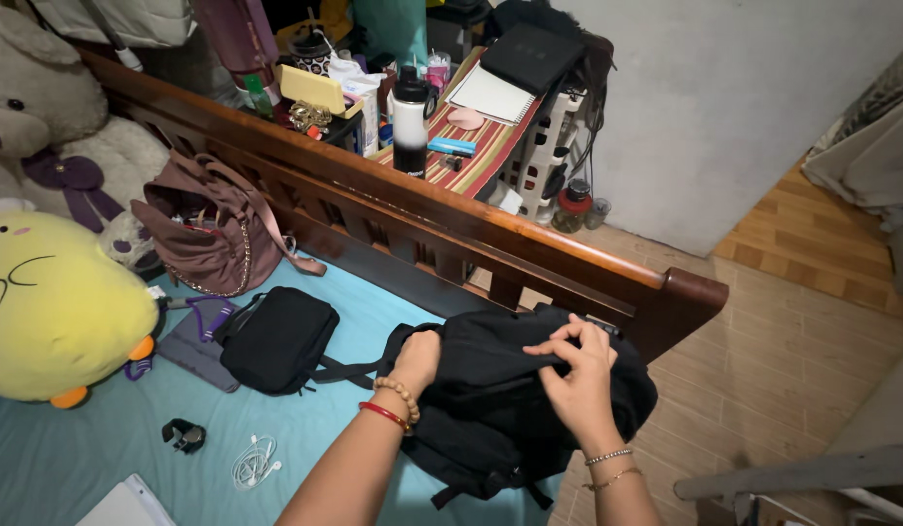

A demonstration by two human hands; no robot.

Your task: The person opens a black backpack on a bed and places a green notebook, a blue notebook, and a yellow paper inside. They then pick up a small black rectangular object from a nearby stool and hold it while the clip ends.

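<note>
1. A yellow plush chick (57,307) at the left edge is partly cut off, and a white object (128,505) at the bottom edge is too cropped to identify.
2. A small black bag (276,336) lies on the bed's teal sheet (42,458), its strap running under the black backpack (529,409).
3. The left hand (419,358) is clenched on the backpack's upper left fabric; its fingertips are hidden in the folds.
4. The backpack sits at the bed's foot corner, against the wooden footboard (529,244), with its lower part out of frame.
5. The right hand (580,375) pinches the top of the backpack, thumb and fingers closed on fabric or a zipper; which one cannot be made out.
</note>
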